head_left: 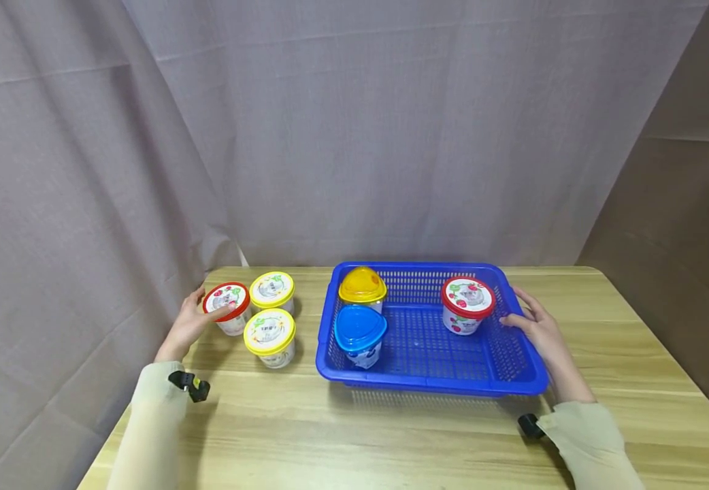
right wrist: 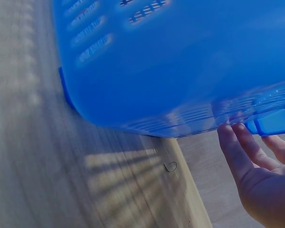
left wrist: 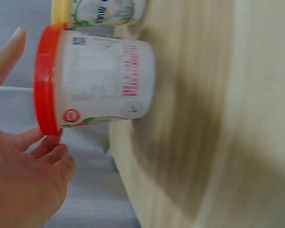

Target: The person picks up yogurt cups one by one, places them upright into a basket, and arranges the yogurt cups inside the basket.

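Note:
My left hand [head_left: 188,325] is at a red-lidded paper tub [head_left: 227,299] on the left of the table. In the left wrist view, the fingertips [left wrist: 52,145] meet the lower edge of the tub's lid [left wrist: 46,80], while the thumb stands apart from it. Two yellow-lidded tubs [head_left: 272,289] stand close beside it. On the right, my right hand [head_left: 541,335] holds the side rim of a blue plastic basket [head_left: 434,388], thumb over the rim and fingers against the outer wall. Inside the basket are another red-lidded tub [head_left: 468,299], an orange-lidded cup [head_left: 363,286] and a blue-lidded cup [head_left: 360,333].
The wooden table [head_left: 305,435] has its back edge against a grey curtain [head_left: 391,136], which also runs along the left. A brown panel [head_left: 673,272] borders the right side. Between the tubs and the basket lies a strip of bare tabletop.

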`<state>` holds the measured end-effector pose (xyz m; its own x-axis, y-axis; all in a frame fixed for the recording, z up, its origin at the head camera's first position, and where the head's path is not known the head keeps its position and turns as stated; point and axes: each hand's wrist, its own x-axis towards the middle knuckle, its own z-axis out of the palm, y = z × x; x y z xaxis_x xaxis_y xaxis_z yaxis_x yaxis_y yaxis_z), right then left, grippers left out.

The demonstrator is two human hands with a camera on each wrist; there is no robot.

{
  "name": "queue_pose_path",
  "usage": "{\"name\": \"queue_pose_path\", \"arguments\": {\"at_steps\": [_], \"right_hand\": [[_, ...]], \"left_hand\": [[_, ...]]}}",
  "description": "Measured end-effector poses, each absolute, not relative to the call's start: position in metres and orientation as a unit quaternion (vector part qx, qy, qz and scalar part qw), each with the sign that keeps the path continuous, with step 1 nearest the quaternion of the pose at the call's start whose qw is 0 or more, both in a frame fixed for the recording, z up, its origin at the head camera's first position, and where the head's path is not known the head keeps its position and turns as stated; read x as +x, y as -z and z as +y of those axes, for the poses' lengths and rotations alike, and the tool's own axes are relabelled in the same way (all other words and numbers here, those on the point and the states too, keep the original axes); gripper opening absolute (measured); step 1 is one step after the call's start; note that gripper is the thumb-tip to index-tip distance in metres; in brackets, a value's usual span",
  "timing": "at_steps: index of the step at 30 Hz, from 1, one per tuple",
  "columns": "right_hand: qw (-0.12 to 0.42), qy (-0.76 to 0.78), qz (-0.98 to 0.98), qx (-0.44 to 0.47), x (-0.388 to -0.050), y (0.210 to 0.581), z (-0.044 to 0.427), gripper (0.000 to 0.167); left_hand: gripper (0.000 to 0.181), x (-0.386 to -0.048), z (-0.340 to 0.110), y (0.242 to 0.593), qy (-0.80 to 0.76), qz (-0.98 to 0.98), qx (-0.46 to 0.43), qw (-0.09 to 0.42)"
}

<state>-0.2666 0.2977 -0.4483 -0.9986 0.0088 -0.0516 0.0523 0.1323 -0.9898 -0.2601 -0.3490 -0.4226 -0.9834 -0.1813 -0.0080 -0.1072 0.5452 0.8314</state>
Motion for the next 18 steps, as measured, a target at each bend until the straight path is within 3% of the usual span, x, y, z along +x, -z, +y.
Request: {"name": "queue_pose_path", "arguments": {"at_steps": [3,10,18], "right_hand": [[0.016,0.659,0.752,0.02,-0.267,0.449,0.298,0.084],[0.016,0.675,0.737,0.018,-0.267,0.447,0.297,0.083],[0.017,0.671,0.741,0.022,-0.268,0.447,0.297,0.083]], "left_hand": [[0.111,-0.259,-0.348,0.43,0.475,-0.875,0.078,0.04],[0.09,-0.256,-0.343,0.443,0.543,-0.835,0.031,0.081],[0.103,-0.258,-0.343,0.452,0.564,-0.821,0.053,0.068]]}}
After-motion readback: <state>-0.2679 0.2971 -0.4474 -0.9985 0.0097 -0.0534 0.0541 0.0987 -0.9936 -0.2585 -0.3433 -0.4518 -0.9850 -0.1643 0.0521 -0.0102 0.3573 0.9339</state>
